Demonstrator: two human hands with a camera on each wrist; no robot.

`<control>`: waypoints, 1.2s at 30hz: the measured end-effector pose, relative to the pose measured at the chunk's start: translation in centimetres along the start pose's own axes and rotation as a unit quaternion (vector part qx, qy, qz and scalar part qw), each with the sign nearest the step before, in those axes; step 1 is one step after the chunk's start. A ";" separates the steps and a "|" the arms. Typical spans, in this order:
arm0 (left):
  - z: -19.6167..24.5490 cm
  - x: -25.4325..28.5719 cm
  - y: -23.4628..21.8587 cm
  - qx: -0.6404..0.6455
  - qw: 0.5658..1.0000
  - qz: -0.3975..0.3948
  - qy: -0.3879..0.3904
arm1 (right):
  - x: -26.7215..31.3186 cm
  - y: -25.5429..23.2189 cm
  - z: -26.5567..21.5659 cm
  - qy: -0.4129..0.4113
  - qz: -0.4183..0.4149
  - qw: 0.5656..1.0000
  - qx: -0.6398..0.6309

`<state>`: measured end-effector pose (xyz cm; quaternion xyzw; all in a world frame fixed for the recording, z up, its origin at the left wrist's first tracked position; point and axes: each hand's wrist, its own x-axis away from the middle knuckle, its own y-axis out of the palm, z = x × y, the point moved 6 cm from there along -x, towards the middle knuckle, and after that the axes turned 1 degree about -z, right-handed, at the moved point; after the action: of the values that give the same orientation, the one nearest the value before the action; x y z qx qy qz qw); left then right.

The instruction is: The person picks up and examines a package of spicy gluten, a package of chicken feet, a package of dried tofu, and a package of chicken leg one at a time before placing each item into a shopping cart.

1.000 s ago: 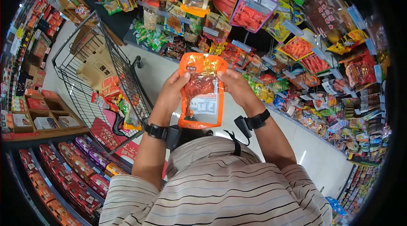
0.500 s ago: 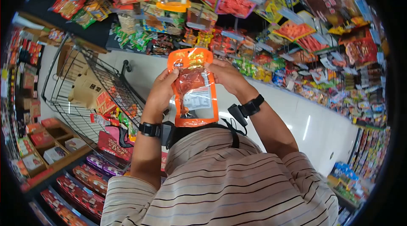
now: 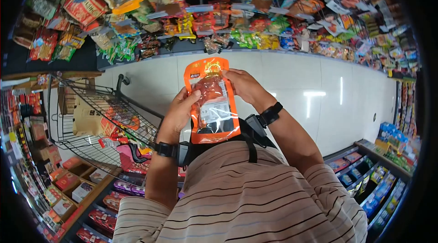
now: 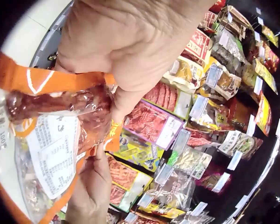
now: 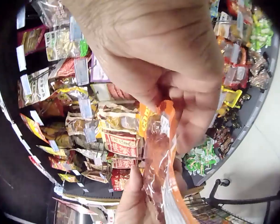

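Observation:
An orange snack pouch (image 3: pixel 212 101) with a clear window, reddish-brown meat and a white label is held up in front of my chest. My left hand (image 3: pixel 181 108) grips its left edge, thumb on the front. My right hand (image 3: pixel 244 84) pinches its upper right edge. In the left wrist view the pouch (image 4: pixel 51 135) fills the lower left under my left hand (image 4: pixel 126 46), with the right hand's fingers (image 4: pixel 91 191) below. The right wrist view shows the pouch (image 5: pixel 161 163) edge-on under my right hand (image 5: pixel 177 79).
A wire shopping cart (image 3: pixel 98 115) holding packages stands at my left. Hanging snack bags (image 3: pixel 237 19) fill the wall rack ahead. Shelves of boxed goods (image 3: pixel 68 183) run along the lower left, and more shelves (image 3: pixel 374 170) at the right. White tile floor (image 3: pixel 337 101) lies between.
The head view has swung downward and right: the rack slid up the frame, more floor shows. The pouch stays in both hands, now tilted slightly and lower in the frame.

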<state>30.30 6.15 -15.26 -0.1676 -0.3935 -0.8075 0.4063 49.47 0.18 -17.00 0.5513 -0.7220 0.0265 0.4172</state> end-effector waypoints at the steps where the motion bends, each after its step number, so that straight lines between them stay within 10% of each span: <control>1: -0.8 -0.1 0.9 0.002 1.000 0.000 -0.004 | 0.4 -1.2 0.7 -0.003 0.001 1.000 -0.019; 36: -6.3 -2.0 10.7 -0.111 0.992 -0.027 -0.046 | 5.6 -12.1 3.4 -0.010 0.033 0.988 -0.149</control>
<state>40.28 -1.54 -15.11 -0.2376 -0.3241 -0.8480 0.3454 57.15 -10.55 -20.79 0.4587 -0.7401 -0.0730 0.4863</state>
